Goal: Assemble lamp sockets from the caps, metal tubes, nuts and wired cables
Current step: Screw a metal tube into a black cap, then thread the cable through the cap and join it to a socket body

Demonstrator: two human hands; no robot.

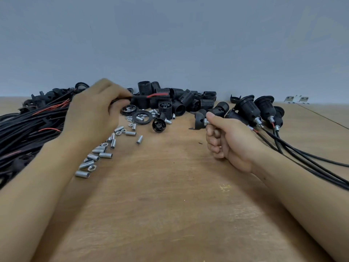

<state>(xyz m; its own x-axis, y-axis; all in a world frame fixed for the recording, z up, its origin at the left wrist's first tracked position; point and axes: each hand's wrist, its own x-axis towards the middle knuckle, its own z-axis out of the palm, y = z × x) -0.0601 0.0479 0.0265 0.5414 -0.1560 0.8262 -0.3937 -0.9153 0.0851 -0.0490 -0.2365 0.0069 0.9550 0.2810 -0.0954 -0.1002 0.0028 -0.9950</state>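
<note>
Two hands work over a wooden surface (pixel 170 186). At centre left the left hand (pixel 92 114) pinches a black cable (pixel 139 98) with red wire, lifted in front of the socket shells (pixel 181 99) piled at upper centre. At centre right the right hand (pixel 226 138) grips a cap (pixel 200 120) by its tube; its curled fingers hide most of that tube. Loose tubes (pixel 100 154) and nuts (pixel 91 168) lie scattered between. Cables (pixel 22 129) heaped at left are cut off by the frame edge. Finished sockets (pixel 260 108) lie at right. A black ring (pixel 140 117) holds one tube.
</note>
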